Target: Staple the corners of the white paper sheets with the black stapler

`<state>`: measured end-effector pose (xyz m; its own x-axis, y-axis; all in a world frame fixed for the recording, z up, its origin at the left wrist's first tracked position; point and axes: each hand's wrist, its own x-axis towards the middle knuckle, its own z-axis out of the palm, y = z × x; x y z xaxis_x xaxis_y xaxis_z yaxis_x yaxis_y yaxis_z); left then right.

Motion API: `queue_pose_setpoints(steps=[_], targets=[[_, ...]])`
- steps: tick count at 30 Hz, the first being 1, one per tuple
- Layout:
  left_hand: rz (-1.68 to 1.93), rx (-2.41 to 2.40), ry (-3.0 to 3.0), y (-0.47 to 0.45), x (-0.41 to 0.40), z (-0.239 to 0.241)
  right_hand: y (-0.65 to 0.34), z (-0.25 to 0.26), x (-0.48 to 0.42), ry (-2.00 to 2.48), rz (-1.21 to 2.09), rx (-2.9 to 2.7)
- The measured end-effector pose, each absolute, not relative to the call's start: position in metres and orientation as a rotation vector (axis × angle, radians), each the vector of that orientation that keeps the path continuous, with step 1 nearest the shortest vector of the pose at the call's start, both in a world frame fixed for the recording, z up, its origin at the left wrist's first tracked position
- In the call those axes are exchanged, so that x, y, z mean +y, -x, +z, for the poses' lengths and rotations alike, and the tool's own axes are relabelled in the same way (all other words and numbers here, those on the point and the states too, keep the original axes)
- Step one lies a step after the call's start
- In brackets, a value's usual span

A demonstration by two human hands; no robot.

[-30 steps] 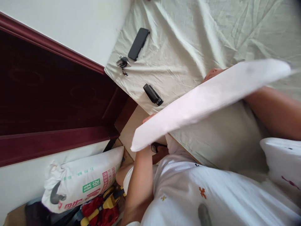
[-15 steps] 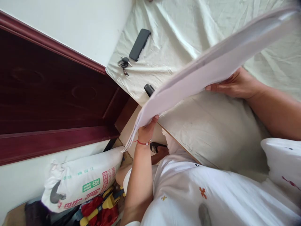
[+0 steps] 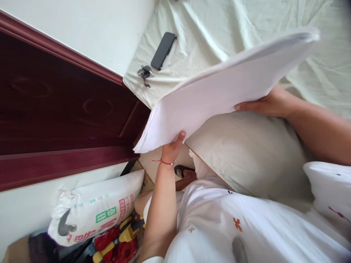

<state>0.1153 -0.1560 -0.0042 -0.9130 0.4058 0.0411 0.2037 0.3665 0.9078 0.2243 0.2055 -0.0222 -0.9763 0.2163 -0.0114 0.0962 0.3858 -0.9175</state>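
A thick stack of white paper sheets (image 3: 219, 91) is held in the air above the bed's pale sheet (image 3: 246, 153). My left hand (image 3: 172, 149) grips its near left corner from below, thumb up on the underside; a red string circles that wrist. My right hand (image 3: 267, 104) holds the stack's right side from underneath, fingers pressed to it. The stack tilts up toward the right and its far edge is blurred. It hides the black stapler that lay on the sheet.
A black phone (image 3: 163, 50) and a bunch of keys (image 3: 144, 73) lie on the bed near the dark red headboard (image 3: 68, 120). On the floor at left lie a printed white sack (image 3: 95, 212) and red and yellow toys (image 3: 117, 244).
The paper stack swung up over the bed, then came down a little and leftward. It now covers the black stapler. Both hands kept their hold.
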Motion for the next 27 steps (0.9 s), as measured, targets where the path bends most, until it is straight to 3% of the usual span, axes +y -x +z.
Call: queue_pose_setpoints(steps=[8,17,23,27], targets=[[1.583,2.479,-0.584,-0.116,-0.158,0.000,-0.225,-0.020,0.209,0.460,1.658,-2.649],[1.618,2.355,-0.283,-0.123,-0.189,0.003,-0.226,-0.015,0.213,0.408,1.972,-2.379],[1.381,2.061,-0.169,-0.126,-0.204,0.031,-0.225,-0.018,0.212,0.353,2.122,-2.056],[1.257,1.971,-0.222,-0.120,-0.196,0.041,-0.227,-0.010,0.211,0.260,2.096,-2.215]])
